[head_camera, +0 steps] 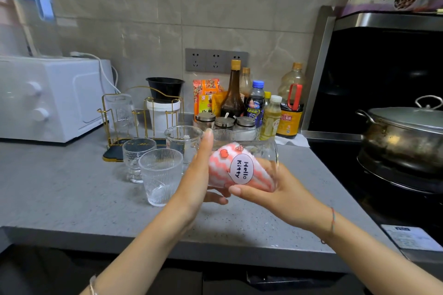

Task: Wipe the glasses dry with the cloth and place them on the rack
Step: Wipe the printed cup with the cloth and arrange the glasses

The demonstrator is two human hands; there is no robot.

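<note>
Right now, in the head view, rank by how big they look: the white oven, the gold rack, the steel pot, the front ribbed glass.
1. white oven
2. gold rack and steel pot: about alike, and the pot is cut by the frame edge, so unranked
3. front ribbed glass, though nearest the camera

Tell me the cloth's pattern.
Cloth: pink-and-white wavy stripes, Hello Kitty speech bubble; head view.
</note>
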